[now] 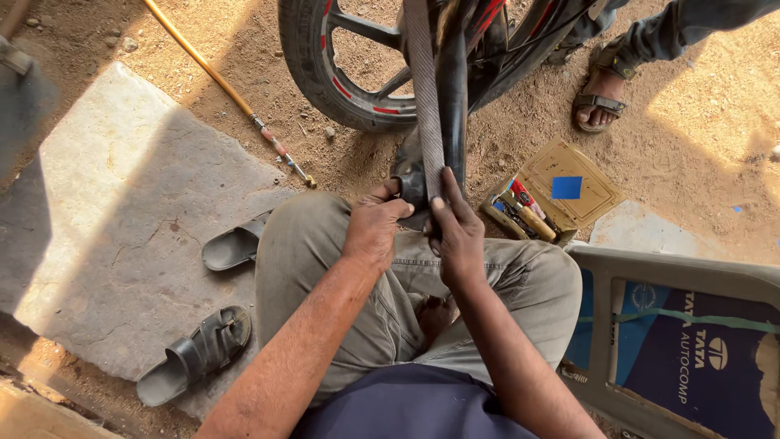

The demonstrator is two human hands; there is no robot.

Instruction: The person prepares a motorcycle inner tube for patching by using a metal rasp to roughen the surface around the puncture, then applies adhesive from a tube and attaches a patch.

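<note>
Black inner tube [449, 97] rising between knees, gripped by left hand [375, 230] and right hand [457, 230] side by side.

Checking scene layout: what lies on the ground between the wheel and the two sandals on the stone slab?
In the head view, the metal-tipped end of a yellow hose lies on dirt between wheel and sandals.

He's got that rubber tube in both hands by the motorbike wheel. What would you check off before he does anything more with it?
1. Left hand grips the black tube: ok.
2. Right hand pinches the tube: ok.
3. Tube free of the wheel: cannot tell.
4. Tool box open beside his right knee: ok.
5. Yellow hose away from his hands: ok.
6. Bystander's sandalled foot close to the work: not ok.
</note>
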